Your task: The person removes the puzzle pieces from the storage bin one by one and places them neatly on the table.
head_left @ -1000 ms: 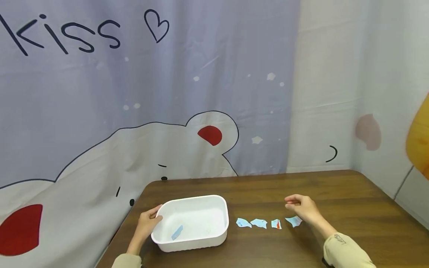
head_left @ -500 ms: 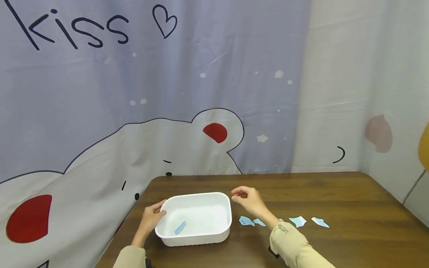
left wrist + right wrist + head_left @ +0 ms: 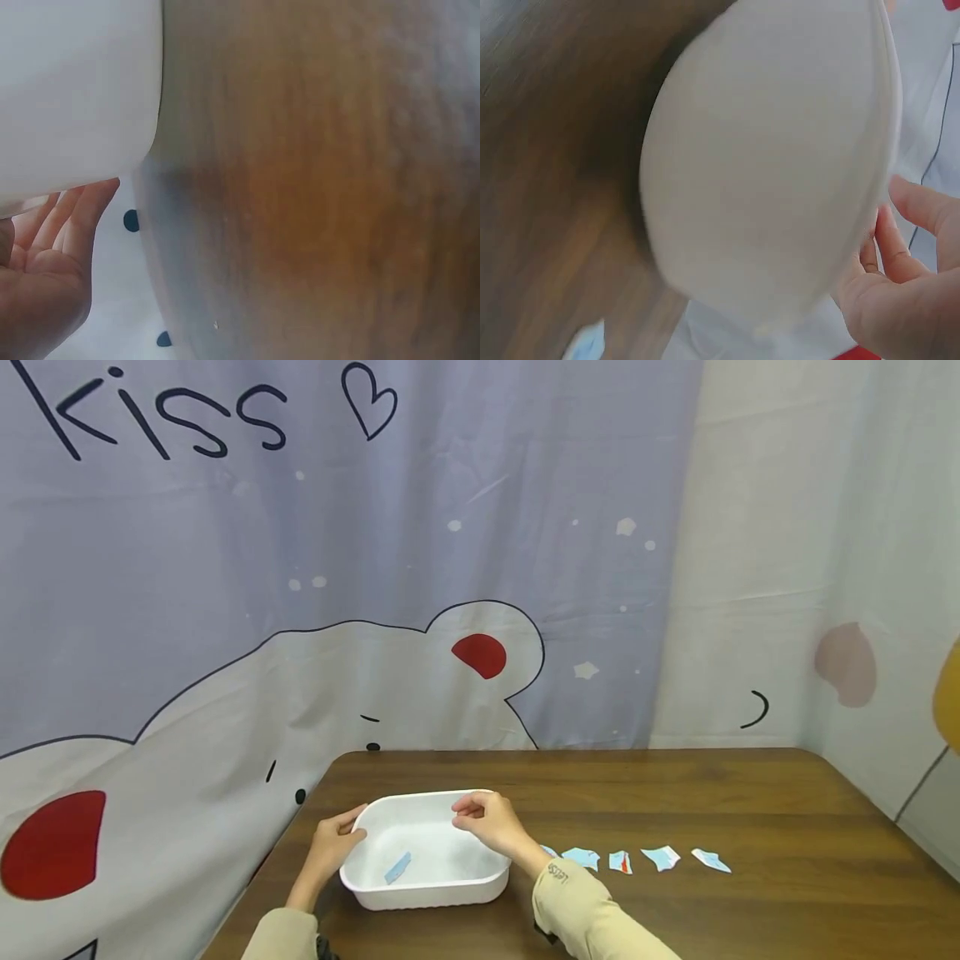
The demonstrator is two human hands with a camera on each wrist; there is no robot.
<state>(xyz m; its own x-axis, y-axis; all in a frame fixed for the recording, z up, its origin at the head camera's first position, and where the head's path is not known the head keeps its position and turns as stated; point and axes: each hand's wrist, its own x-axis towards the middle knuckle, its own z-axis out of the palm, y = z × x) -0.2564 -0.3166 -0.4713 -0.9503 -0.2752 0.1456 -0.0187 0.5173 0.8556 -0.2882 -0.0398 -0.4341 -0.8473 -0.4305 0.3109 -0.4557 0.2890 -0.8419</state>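
Observation:
My left hand (image 3: pixel 332 853) grips the left rim of a white plastic basin (image 3: pixel 427 897), thumb over the edge and fingers outside. In the left wrist view those fingers (image 3: pixel 79 217) lie under the basin's rim. My right hand (image 3: pixel 491 821) hovers over the basin's right side with bent, relaxed fingers, and I see nothing in them. A light blue paper scrap (image 3: pixel 398 867) lies inside the basin toward the left.
Several torn paper scraps lie in a row right of the basin, among them one with a red mark (image 3: pixel 621 862) and a rightmost one (image 3: pixel 711 860). A brown wooden table (image 3: pixel 750 810) carries everything. A printed curtain (image 3: pixel 585 568) hangs behind.
My right hand has moved left from above the row of scraps to over the basin. The rightmost scrap, hidden at first, has come into view. My left hand stays on the rim.

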